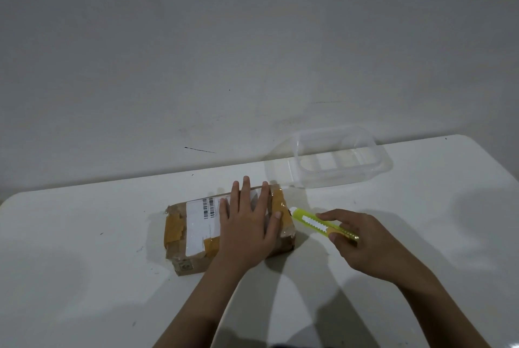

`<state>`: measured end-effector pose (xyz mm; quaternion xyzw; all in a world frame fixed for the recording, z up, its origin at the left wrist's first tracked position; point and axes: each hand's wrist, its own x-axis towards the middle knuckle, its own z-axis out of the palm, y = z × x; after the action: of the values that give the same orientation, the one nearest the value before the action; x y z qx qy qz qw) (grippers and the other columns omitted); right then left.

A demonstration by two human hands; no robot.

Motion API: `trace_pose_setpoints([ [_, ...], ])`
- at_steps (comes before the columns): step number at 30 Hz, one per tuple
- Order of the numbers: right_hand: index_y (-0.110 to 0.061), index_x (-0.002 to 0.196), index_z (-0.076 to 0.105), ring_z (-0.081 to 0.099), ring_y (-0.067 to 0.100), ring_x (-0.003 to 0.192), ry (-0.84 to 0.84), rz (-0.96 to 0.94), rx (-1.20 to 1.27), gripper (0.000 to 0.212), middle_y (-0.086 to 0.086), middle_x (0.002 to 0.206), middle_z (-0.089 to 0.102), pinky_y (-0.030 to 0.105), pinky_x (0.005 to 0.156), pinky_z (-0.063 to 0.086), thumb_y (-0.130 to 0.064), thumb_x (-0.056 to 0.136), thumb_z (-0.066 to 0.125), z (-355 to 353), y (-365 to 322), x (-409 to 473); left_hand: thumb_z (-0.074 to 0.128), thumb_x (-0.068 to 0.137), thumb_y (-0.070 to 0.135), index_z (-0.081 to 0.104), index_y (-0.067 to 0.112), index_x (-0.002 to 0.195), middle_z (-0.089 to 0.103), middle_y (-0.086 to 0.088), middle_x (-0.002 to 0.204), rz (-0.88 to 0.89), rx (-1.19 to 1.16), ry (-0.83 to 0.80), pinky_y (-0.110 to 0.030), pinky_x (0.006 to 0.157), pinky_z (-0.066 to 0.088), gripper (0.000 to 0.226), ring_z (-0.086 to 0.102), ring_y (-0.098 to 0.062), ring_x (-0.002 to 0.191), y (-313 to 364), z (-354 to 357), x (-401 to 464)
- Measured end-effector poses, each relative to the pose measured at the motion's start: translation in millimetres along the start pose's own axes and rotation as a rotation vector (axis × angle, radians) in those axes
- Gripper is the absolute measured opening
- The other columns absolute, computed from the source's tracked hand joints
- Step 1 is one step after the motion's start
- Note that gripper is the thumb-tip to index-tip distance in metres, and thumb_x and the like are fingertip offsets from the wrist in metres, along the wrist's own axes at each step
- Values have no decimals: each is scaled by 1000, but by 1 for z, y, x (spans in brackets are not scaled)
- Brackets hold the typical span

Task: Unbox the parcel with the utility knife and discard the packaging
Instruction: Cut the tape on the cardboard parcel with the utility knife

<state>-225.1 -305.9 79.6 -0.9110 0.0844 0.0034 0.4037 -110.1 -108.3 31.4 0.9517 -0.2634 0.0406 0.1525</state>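
Parcel point(196, 231) lies taped shut on the white table point(84, 277) under the left hand point(247, 231), whose straight, spread fingers press flat on its top. Just beside it, the right hand point(368, 243) pinches a yellow-green knife point(314, 221), tip at the parcel's right end. Beyond the right hand sits a clear plastic tub point(337, 159).

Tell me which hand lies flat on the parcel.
The left hand, fingers straight, presses the parcel down. The right hand instead grips the yellow-green utility knife beside the parcel's right end.
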Motion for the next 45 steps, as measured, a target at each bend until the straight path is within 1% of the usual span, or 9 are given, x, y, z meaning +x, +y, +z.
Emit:
trace_pose_setpoints([
  [7,-34,105,64,51,5,45,-49,68,84,29,-32,58,58,13,46,38,-11,89,58,-7,-3,-9,21,91,55,27,26,147,19,-13,156,-5,-4,-5,-58,109,17,64,12,-34,144,1,0,0],
  [11,-26,108,64,51,-2,43,-100,85,119,27,-39,57,56,8,42,36,-7,90,56,-15,-3,-13,17,89,57,24,27,148,15,-12,157,-8,-11,-13,-56,111,14,66,7,-32,145,0,0,1],
  [14,-27,103,66,46,2,37,-64,100,196,29,-22,52,60,8,40,34,-4,89,57,-17,0,-15,17,89,57,23,28,148,14,-11,157,-8,-19,-11,-55,112,12,66,6,-31,145,-1,-1,3],
  [18,-30,101,68,39,5,35,110,125,336,33,5,53,54,14,37,33,-2,88,56,-14,3,-9,16,89,58,22,28,148,13,-10,158,-5,-23,-13,-54,112,11,66,5,-30,145,-1,0,2],
  [24,-35,104,64,53,6,49,179,64,207,34,-20,55,60,10,43,37,-6,86,59,4,5,13,19,91,56,26,27,147,18,-12,156,-1,-14,4,-55,111,15,64,10,-32,145,-1,0,0],
  [30,-33,108,64,56,0,57,166,33,213,33,-26,60,55,7,52,38,-8,87,60,15,2,26,18,91,56,23,28,148,15,-10,157,2,-23,0,-54,112,12,64,7,-31,145,0,-1,0],
  [34,-32,112,65,53,0,67,145,35,219,34,-24,73,52,18,63,42,-9,87,60,18,4,30,22,91,55,28,27,147,20,-12,156,-3,-8,3,-56,110,19,63,13,-33,144,0,0,-1],
  [39,-35,110,64,57,-2,60,169,8,216,36,-25,71,54,9,57,41,-8,87,60,17,3,30,23,92,55,30,25,146,23,-13,155,2,3,12,-57,109,20,62,16,-33,143,0,0,-1],
  [45,-38,111,63,57,-4,61,156,0,209,37,-26,72,51,9,56,41,-9,87,60,18,3,32,20,91,56,24,27,148,16,-10,157,1,-8,7,-54,112,12,64,8,-31,145,-1,1,-1],
])
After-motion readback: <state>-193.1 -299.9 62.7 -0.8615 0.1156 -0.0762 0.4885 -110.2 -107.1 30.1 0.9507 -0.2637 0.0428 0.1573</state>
